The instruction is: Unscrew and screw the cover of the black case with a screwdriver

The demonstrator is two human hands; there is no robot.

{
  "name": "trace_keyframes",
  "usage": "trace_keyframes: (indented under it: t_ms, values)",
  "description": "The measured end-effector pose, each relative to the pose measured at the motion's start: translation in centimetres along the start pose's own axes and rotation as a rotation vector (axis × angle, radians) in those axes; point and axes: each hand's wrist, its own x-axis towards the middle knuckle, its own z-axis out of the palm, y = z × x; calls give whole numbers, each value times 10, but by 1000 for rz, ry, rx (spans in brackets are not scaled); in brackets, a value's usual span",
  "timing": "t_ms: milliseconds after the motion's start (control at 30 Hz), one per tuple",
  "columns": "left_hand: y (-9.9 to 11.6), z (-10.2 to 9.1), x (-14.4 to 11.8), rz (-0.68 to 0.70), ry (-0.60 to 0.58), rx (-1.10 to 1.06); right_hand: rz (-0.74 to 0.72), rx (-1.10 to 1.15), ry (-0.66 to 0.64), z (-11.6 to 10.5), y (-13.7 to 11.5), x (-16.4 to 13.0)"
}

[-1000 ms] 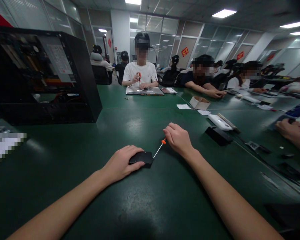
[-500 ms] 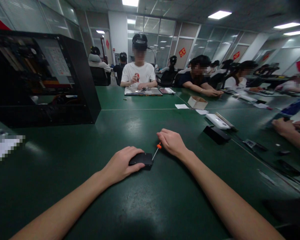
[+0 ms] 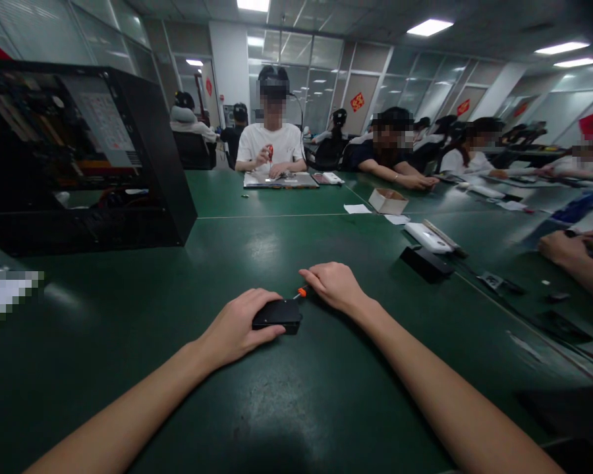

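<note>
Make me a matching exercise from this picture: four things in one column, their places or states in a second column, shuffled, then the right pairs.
Things:
1. left hand
2. right hand
3. computer case
4. cardboard box

Places or states:
A. standing at the far left of the green table
B. gripping the screwdriver
C. far side, beside paper slips
D. resting on the small black box

Pairs: 1-D, 2-B, 3-A, 4-C

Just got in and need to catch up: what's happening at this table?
A person steadies a small black flat device on the green table with the left hand. The right hand holds a small orange-handled screwdriver, its tip at the device's upper right corner. An open black computer case stands at the left. Other people work at the far and right sides.
</note>
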Motion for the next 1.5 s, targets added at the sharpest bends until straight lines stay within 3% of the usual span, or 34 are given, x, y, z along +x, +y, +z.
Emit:
trace_keyframes:
  t_ms: [333, 500, 800, 1033, 1500]
  values:
    - [1, 0, 0, -42, 55, -83, -253, 173, -39, -3, 2, -6]
    - [-5, -6, 0, -44, 38, -109, -376, 94, 28, -7, 10, -7]
    - [-19, -20, 1, -150, -24, -179, -457, 77, 69, 0, -3, -10]
    - [-17, -17, 2, -218, -13, -262, -469, 223, -18, -2, -6, -10]
    - [-14, -16, 5, -273, -2, -314, -525, -22, 120, -10, -5, -14]
